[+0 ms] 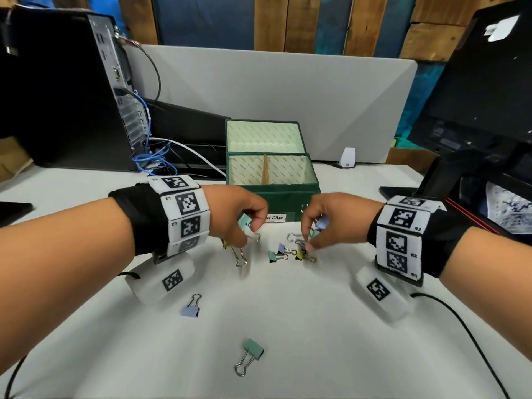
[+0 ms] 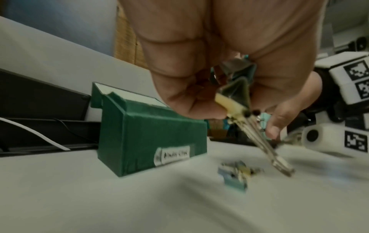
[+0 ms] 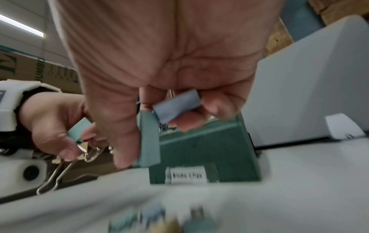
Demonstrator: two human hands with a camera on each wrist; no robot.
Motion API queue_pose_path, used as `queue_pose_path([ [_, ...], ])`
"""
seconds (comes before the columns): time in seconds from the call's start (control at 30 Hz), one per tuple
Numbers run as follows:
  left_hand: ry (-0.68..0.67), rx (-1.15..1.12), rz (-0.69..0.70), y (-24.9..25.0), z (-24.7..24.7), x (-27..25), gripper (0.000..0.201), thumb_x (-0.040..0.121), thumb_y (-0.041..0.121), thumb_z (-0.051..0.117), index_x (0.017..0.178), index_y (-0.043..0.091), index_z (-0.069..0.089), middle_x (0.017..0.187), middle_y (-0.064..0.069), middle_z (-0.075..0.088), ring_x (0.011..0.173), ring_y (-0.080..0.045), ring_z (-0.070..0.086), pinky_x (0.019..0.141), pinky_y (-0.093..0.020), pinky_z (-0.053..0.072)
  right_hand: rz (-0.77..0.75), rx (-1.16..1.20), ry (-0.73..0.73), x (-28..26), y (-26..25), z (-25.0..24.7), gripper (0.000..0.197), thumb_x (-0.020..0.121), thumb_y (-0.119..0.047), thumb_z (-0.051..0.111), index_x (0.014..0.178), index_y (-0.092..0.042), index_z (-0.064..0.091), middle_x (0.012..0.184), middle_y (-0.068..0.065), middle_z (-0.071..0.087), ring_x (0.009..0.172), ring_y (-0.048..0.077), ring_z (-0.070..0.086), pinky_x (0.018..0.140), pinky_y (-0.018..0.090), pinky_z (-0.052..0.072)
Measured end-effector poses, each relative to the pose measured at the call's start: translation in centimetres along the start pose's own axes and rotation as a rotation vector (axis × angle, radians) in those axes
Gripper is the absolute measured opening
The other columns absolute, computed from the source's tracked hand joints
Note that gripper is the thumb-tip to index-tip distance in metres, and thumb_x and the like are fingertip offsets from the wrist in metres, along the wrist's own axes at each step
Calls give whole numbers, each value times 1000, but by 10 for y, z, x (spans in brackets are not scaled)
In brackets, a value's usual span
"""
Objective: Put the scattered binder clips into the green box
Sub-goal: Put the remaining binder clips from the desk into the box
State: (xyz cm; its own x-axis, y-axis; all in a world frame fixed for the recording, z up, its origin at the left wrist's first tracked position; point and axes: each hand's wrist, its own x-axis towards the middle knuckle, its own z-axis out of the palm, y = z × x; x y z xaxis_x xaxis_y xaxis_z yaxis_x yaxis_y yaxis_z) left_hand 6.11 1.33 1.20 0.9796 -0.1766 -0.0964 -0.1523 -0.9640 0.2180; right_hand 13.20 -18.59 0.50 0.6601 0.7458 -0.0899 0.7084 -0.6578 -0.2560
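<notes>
The green box (image 1: 288,197) stands open at mid-table, its label facing me, also seen as the green box (image 2: 151,134) and the green box (image 3: 219,151). My left hand (image 1: 247,226) hovers just in front of its left corner, gripping a teal clip (image 1: 245,220) and a yellow clip (image 2: 229,102) whose wire handles (image 1: 240,257) dangle. My right hand (image 1: 312,234) is in front of the box's right corner, holding a lavender clip (image 3: 176,104) and a teal clip (image 3: 149,138). Several small clips (image 1: 288,253) lie between the hands. A lavender clip (image 1: 191,306) and a green clip (image 1: 250,355) lie nearer me.
A black computer tower (image 1: 72,90) with blue cables (image 1: 152,156) stands at the back left. A grey partition (image 1: 288,90) runs behind the box, with a small white device (image 1: 347,158) at its foot. Black equipment (image 1: 475,110) fills the right, and a black cable (image 1: 466,335) trails there.
</notes>
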Motion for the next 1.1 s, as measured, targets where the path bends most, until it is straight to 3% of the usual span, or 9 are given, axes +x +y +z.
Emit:
queue_pose_path([
  [0.13, 160, -95, -26, -12, -28, -7, 23, 69, 8, 69, 72, 25, 54, 72, 4, 64, 64, -17, 65, 66, -35, 57, -33, 61, 226, 27, -17, -34, 12, 77, -30, 73, 83, -25, 64, 83, -11, 52, 83, 11, 52, 62, 18, 36],
  [0.27, 354, -191, -73, -26, -55, -8, 24, 69, 2, 69, 71, 20, 54, 62, 7, 60, 51, -5, 59, 53, -21, 51, -45, 111, 457, 76, -35, -57, 20, 79, -30, 72, 93, -18, 66, 86, -7, 51, 86, 14, 50, 72, 22, 37],
  [0.4, 467, -304, -111, -36, -68, -1, 25, 69, 1, 67, 70, 21, 53, 55, 11, 61, 49, -7, 59, 51, -19, 49, -5, 88, 348, 117, -42, -47, 23, 78, -25, 73, 100, -19, 67, 93, -4, 53, 86, 15, 51, 68, 22, 37],
  [0.57, 528, -323, -145, -47, -65, 20, 24, 69, 3, 69, 72, 21, 54, 69, 9, 57, 64, -22, 56, 65, -36, 54, 6, 120, 206, 125, -35, -31, 31, 80, -16, 70, 109, -23, 64, 98, -4, 56, 89, 16, 55, 72, 23, 43],
  [0.7, 574, -319, -173, -55, -57, 49, 24, 68, 7, 69, 68, 24, 52, 76, 4, 56, 53, -13, 44, 54, -23, 41, -20, 220, 242, 100, -23, -29, 28, 84, -11, 65, 108, -25, 63, 107, -4, 58, 94, 14, 58, 84, 23, 46],
  [0.83, 545, -309, -208, -60, -47, 76, 18, 71, 13, 73, 77, 21, 58, 74, 1, 53, 52, -11, 44, 50, -21, 39, -40, 198, 251, 61, -9, -27, 16, 85, -18, 64, 94, -31, 61, 99, -12, 55, 93, 9, 62, 84, 22, 49],
  [0.97, 451, -290, -210, -62, -33, 87, 27, 71, 32, 77, 94, 24, 65, 78, 8, 54, 69, -12, 54, 60, -20, 43, -19, 107, 164, 38, 8, -18, 12, 86, -22, 64, 93, -31, 62, 102, -9, 54, 94, 10, 62, 85, 22, 50],
  [1.1, 462, -275, -177, -55, -32, 75, 31, 75, 39, 72, 102, 26, 64, 93, 7, 57, 86, -14, 58, 76, -25, 46, 5, 38, 54, 29, 16, -10, 11, 86, -26, 63, 95, -31, 63, 104, -8, 60, 92, 10, 59, 82, 18, 45],
])
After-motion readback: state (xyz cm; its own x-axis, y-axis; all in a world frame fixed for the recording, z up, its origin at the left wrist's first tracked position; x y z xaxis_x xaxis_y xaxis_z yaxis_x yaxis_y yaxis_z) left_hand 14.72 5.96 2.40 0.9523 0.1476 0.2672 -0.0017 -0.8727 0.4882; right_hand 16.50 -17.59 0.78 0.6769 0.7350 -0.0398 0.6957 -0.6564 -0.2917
